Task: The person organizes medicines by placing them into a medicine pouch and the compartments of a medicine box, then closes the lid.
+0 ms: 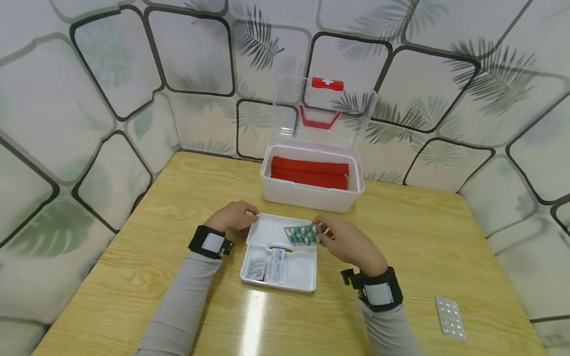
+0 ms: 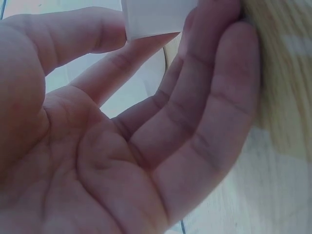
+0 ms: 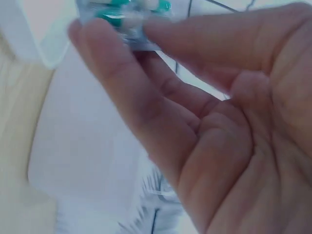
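Observation:
A flat white plastic case (image 1: 304, 269) lies unfolded on the wooden table. My left hand (image 1: 233, 216) is at the case's far left corner; in the left wrist view, thumb and finger pinch that white corner (image 2: 155, 18). Over the case's far right part, my right hand (image 1: 353, 243) holds a blister pack of green-and-white capsules (image 1: 303, 235) by its right end, between thumb and fingers. In the near half of the case lie a small clear packet with printing (image 1: 256, 268) and a longer packet with blue lettering (image 1: 278, 266).
Behind the case stands a white box (image 1: 307, 198) with its clear lid raised, a red handle (image 1: 319, 121) on the lid and red folded cloth (image 1: 309, 173) inside. A silver blister pack (image 1: 450, 318) lies at the right. Patterned fabric walls (image 1: 196, 54) enclose the table.

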